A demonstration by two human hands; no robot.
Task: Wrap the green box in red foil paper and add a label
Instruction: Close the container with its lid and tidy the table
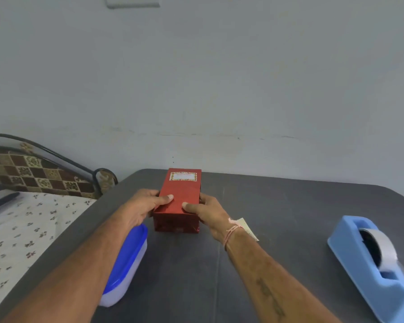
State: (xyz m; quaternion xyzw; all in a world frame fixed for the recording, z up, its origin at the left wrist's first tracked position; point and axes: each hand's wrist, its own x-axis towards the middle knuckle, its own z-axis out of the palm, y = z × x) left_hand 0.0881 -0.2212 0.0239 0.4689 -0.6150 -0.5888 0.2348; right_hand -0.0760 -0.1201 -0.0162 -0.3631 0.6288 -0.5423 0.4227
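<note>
I cannot read the label's (pixel 183 176) blurred print. At frame centre, on the dark table (pixel 278 217), my left hand (pixel 142 207) and right hand (pixel 211 214) clasp the shiny red foil-wrapped box (pixel 179 194) by its sides. The blue tape dispenser (pixel 369 259) is cut off lower right.

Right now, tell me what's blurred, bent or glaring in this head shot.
Head view: wide-angle bend curves the table edges and the bed rail; the tape dispenser roll smears with motion blur at the right edge; the label on the red box is too soft to read; lighting is flat and dim, with only faint sheen on the foil between the left hand and right hand.
</note>
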